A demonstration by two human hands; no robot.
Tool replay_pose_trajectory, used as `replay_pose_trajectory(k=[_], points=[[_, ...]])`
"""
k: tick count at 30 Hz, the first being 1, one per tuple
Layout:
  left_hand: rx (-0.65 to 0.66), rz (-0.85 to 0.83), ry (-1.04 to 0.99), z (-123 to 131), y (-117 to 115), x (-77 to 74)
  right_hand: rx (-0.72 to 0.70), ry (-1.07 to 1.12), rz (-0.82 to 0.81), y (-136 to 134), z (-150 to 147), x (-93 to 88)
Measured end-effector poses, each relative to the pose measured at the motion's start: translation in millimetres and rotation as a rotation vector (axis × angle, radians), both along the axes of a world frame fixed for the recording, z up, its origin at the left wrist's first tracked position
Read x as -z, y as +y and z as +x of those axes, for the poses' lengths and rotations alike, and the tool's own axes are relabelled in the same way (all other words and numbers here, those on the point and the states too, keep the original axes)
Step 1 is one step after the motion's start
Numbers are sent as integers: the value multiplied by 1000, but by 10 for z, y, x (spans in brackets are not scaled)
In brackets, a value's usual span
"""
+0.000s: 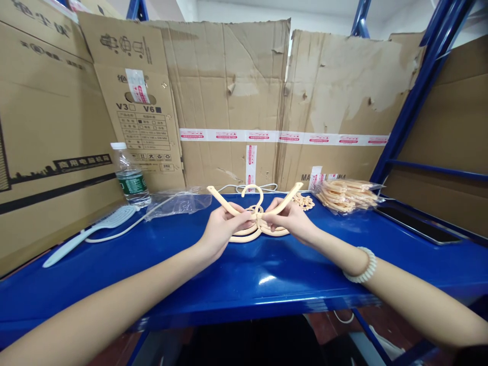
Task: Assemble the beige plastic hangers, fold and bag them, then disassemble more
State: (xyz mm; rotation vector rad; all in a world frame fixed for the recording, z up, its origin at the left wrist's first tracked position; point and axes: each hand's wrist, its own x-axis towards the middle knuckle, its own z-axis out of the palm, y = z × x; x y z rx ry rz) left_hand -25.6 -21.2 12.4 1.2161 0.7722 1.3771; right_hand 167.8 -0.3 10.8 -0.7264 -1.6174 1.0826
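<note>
In the middle of the head view, a beige plastic hanger (284,202) is held above the blue shelf, its two arms slanting upward in a V. My left hand (221,226) pinches its left arm near the centre joint. On the other side, the thumb and fingers of my right hand (290,221) close on the right arm near the same joint. A beige hook (253,188) rises behind the fingers; which hanger it belongs to is hard to tell. Curved beige hanger parts (244,238) show just below and behind the hands, partly hidden by them.
Behind my right hand lie small beige pieces (304,202) and a clear bag of beige parts (345,194), with a dark phone (417,225) farther right. A water bottle (131,180), plastic wrap (179,203) and pale hairbrush (91,231) lie left. Cardboard (229,101) walls the blue shelf (244,284).
</note>
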Motion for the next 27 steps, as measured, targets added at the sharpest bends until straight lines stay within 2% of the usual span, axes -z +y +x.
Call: replay_pose_trajectory(k=[5,9,13,16,21,27], points=[[-46,-46,14,-214,201,-182,62,-52,135,266,437,-201],[-79,6,128,-460,371,-334,99,-293,235,411,832,-363],[24,72,455,-694,423,-486,74,-575,297,436,1012,-453],[140,161,790,-793,387,-559,-31,-776,276,402,1017,-473],[327,362,1217,-745,287,-538,-182,-1021,203,380,975,-412],[333,569,1499,-648,256,-415,-248,-1184,96,395,959,-347]])
